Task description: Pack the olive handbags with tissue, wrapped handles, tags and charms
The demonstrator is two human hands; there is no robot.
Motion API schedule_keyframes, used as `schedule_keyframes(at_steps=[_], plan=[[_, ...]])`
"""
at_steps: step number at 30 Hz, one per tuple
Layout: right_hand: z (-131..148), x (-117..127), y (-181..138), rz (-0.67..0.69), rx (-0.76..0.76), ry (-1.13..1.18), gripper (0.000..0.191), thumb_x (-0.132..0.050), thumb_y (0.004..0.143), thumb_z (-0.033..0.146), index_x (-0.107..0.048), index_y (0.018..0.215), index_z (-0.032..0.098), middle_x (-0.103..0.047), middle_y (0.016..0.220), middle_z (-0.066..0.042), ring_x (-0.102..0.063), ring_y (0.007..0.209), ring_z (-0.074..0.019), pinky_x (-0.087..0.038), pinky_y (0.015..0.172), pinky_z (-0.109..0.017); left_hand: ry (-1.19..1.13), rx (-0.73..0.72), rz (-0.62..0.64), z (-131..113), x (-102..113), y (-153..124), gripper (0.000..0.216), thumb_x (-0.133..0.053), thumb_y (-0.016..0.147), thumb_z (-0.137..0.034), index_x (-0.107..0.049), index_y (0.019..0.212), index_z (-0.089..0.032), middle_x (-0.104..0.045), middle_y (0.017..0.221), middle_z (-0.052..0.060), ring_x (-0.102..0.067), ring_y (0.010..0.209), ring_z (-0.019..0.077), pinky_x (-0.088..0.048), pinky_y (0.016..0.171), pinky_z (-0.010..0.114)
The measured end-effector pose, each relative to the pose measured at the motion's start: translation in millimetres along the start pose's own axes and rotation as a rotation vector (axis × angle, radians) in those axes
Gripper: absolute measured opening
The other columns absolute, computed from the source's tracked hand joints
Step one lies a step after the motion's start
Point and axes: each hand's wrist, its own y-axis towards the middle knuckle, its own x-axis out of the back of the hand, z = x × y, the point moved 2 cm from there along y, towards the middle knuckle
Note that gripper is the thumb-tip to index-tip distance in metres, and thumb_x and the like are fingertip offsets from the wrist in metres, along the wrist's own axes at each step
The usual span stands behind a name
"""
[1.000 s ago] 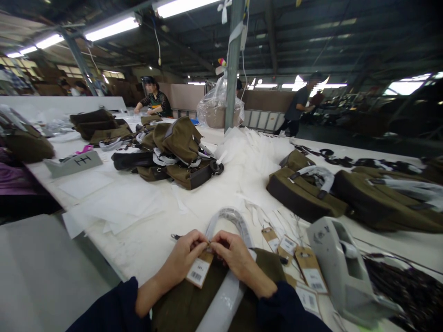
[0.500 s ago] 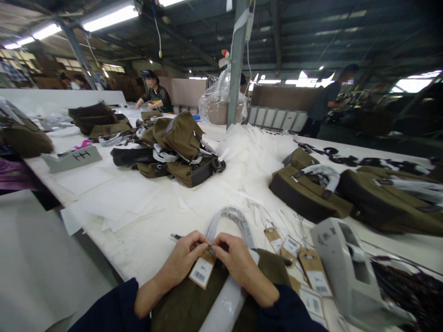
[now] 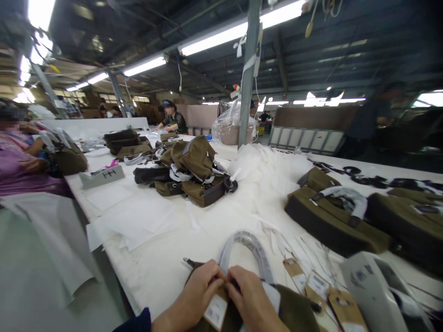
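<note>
An olive-green handbag (image 3: 294, 310) lies in front of me at the bottom of the head view. Its handle (image 3: 263, 258), wrapped in clear plastic and pale padding, arches up beyond my hands. My left hand (image 3: 202, 295) and my right hand (image 3: 249, 295) meet at the handle's near base, thumbs and fingers pinched closed. Between them hangs a brown and white price tag (image 3: 216, 311), gripped at its top end. Its cord or fastening is hidden behind my fingers. To the right, more brown price tags (image 3: 316, 286) lie on the table with loose strings.
A grey tape dispenser (image 3: 372, 286) stands at the lower right. Olive bags (image 3: 339, 216) lie behind it, and another pile of bags (image 3: 194, 166) sits mid-table. White tissue sheets (image 3: 263, 170) are heaped near a post (image 3: 248, 83). A person in purple (image 3: 27, 161) is at the left.
The view has tilted up and swung left, so the table scene sits lower and further right; a person in purple now shows at the left. My hands still pinch the tag's top.
</note>
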Motion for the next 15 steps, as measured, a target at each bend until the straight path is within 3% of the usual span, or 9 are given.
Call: schedule_keyframes(at_steps=[8,15], plan=[[-11,-8,10,0.031,-0.058,0.006,0.011,-0.053,0.086,0.012,-0.060,0.079,0.018,-0.069,0.085,-0.006,-0.063,0.082,-0.0212,-0.042,0.074,-0.030,-0.002,0.056,-0.005,-2,-2,1,0.011,-0.053,0.088,-0.017,-0.059,0.080,-0.019,-0.063,0.086,0.002,-0.056,0.086,0.0173,-0.042,0.080,0.028],[-26,-12,13,0.022,0.022,0.054,0.011,-0.052,0.084,0.018,-0.062,0.080,0.019,-0.071,0.084,-0.005,-0.064,0.081,-0.0206,-0.043,0.073,-0.028,-0.018,0.055,-0.055,5,-2,0,0.008,-0.056,0.085,-0.019,-0.063,0.082,-0.017,-0.063,0.081,0.002,-0.056,0.077,0.0160,-0.041,0.070,0.026]])
